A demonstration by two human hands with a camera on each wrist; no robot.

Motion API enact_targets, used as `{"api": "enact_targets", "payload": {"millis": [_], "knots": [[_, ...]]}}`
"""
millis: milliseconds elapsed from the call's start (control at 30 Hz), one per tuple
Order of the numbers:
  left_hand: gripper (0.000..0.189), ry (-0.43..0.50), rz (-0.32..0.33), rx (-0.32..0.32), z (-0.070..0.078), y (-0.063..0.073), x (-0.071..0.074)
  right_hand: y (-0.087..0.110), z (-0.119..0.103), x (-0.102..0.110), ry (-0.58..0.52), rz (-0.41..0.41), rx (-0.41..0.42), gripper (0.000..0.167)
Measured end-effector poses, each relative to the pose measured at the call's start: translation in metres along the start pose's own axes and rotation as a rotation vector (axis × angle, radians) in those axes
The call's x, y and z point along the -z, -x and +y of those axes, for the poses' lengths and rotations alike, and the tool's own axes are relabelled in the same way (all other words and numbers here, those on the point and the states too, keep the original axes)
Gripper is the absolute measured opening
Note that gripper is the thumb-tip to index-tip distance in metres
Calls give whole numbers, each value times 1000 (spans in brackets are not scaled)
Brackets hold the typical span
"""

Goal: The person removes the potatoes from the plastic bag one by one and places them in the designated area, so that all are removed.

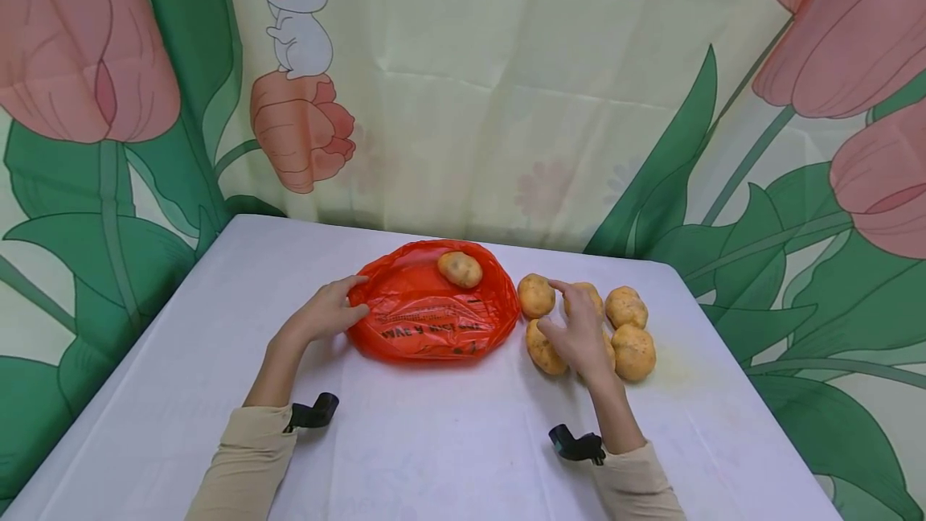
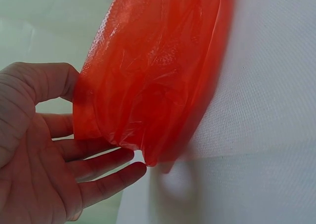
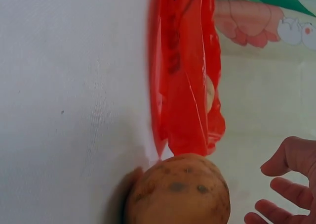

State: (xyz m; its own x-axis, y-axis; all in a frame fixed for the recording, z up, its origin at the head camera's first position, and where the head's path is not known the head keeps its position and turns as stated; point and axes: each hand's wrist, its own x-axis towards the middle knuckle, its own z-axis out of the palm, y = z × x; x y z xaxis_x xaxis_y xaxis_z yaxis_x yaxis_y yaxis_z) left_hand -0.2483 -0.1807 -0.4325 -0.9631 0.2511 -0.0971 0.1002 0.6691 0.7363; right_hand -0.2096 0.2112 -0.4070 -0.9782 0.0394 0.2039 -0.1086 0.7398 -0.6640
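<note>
A red plastic bag (image 1: 427, 328) with dark print lies with its mouth spread wide, and one potato (image 1: 460, 269) sits inside near its far rim. My left hand (image 1: 325, 312) holds the bag's left edge; in the left wrist view the thumb and fingers (image 2: 106, 184) meet the thin plastic, their tips partly hidden by it. My right hand (image 1: 581, 338) hovers over a group of several loose potatoes (image 1: 633, 352) right of the bag. Its fingers are spread and bent, with nothing between them in the right wrist view. A potato (image 3: 180, 192) there stands close to the bag.
A white cloth covers the table (image 1: 434, 441). Behind it hangs a curtain (image 1: 463, 103) printed with tulips and a rabbit. The potato nearest the bag (image 1: 536, 296) lies right at its right rim. Small black cameras (image 1: 315, 411) are strapped to both wrists.
</note>
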Motion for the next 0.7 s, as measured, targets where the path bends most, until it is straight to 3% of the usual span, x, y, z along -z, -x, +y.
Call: {"api": "enact_targets", "payload": {"millis": [367,700], "knots": [[61,9,0,3,0,0,1,-6,-18,-26,-51,-29,95,60],[60,-1,1,-8,0,1,2,-12,-33,-46,-75,-70,98,59]]}}
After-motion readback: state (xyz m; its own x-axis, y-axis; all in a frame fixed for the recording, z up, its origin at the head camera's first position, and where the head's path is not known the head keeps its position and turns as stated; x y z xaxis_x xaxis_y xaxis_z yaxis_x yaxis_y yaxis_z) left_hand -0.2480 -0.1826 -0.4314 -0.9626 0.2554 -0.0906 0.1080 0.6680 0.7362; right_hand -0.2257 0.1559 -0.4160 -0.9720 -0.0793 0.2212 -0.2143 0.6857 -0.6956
